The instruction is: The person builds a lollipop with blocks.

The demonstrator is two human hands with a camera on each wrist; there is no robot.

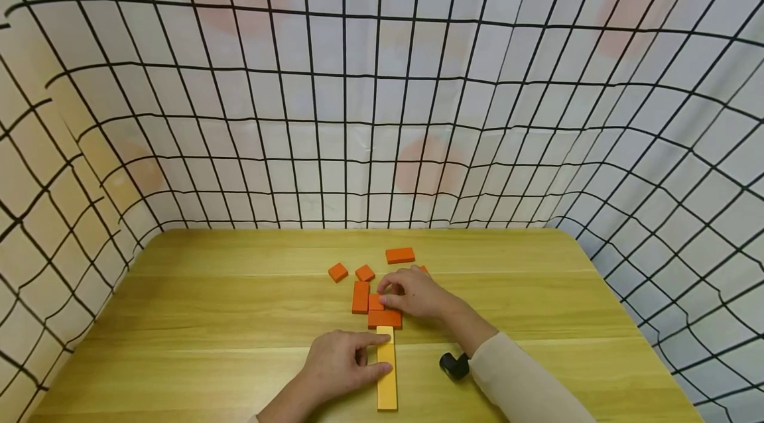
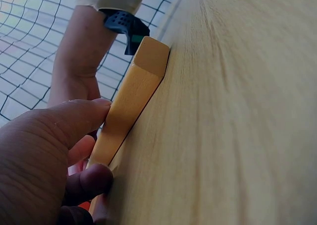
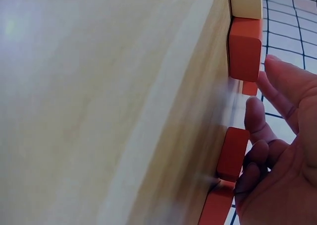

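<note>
My left hand [image 1: 340, 364] lies beside a strip of yellow blocks [image 1: 386, 393]; its straight index finger and thumb rest on the strip, apart from each other. In the left wrist view, the thumb touches a yellow block [image 2: 126, 93] lying flat. My right hand [image 1: 416, 292], fingers curved, pinches a small orange block [image 1: 375, 303] with thumb and index finger, partly covering it. That block lies flat against a longer orange block [image 1: 384, 319] at the far end of the strip. An upright-lying orange block [image 1: 361, 297] sits immediately left of it.
Two small orange blocks [image 1: 337, 272] [image 1: 365, 273] lie farther back. A long orange block [image 1: 400, 255] is at the back, and another orange block [image 1: 424, 270] shows partly behind the right hand. A black device [image 1: 455, 366] sits at the right wrist. Black-grid netting surrounds the wooden table [image 1: 209, 317].
</note>
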